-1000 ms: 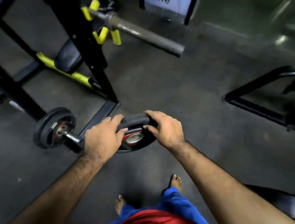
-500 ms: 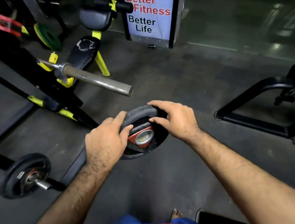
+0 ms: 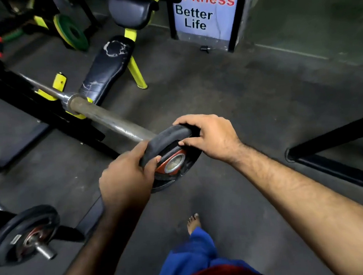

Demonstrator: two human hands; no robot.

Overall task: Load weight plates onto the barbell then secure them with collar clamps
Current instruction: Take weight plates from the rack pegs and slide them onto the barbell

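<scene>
Both hands [image 3: 169,153] gripped the weight plate [image 3: 168,147] at the barbell [image 3: 108,119] sleeve's near end; a tilted bore could jam there.

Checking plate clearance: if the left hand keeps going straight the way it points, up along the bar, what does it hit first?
The left hand, gripping the weight plate with the right hand, meets nothing on the bare barbell sleeve before the sleeve's collar at the yellow rack hook. Depth is uncertain.
</scene>
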